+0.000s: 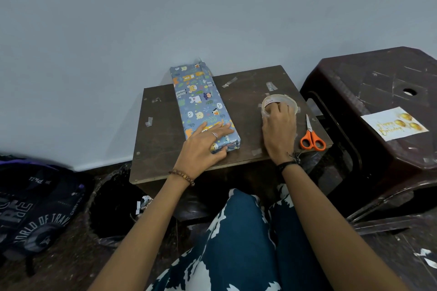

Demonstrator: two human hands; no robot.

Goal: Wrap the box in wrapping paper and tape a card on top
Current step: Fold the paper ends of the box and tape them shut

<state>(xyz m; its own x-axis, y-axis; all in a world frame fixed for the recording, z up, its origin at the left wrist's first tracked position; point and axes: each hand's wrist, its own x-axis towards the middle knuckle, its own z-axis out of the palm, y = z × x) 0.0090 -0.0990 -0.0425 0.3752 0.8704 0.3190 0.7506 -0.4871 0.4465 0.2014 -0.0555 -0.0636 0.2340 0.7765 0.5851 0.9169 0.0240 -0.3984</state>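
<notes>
A long box (199,99) wrapped in blue cartoon-animal paper lies on the small dark table (165,149), running away from me toward the wall. My left hand (205,143) rests flat on its near end, fingers straight and thumb against the end fold. My right hand (279,130) sits on a roll of clear tape (272,101) at the table's right, its fingers curled over the roll's rim. A white "Happy Birthday" card (393,124) with gold balloons lies on the brown plastic stool (378,73) to the right.
Orange-handled scissors (311,137) lie near the table's right edge, blades pointing away. Several bits of tape stick to the tabletop. A dark backpack (35,208) and a black bin (113,208) stand on the floor at left. The wall is close behind the table.
</notes>
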